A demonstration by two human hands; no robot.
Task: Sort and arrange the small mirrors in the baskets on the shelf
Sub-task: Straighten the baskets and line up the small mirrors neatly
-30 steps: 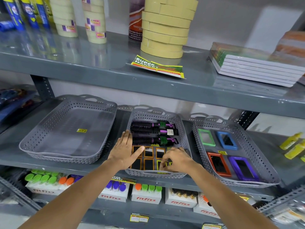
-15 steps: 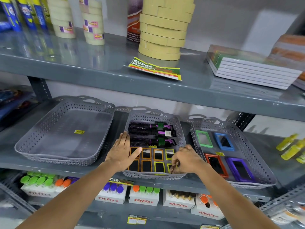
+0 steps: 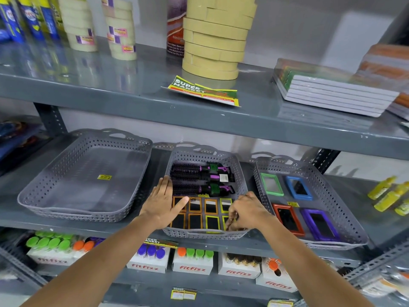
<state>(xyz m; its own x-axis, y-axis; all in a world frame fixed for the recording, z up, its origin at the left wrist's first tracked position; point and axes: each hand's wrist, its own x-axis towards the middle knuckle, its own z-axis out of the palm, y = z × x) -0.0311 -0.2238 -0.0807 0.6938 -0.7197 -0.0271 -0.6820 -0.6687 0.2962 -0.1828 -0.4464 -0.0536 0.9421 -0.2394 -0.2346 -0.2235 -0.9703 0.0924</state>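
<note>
Two bare arms reach toward a grey middle basket on a metal shelf. The left hand lies flat, fingers spread open, over the basket's left wall and the orange-framed small mirrors. The right hand is curled at the basket's near right corner, fingers pinched over a yellow-framed mirror; whether they grip it cannot be told. Behind the mirrors in this basket lie black hair brushes. Left of it sits an empty basket. Right of it, another basket holds four larger mirrors.
</note>
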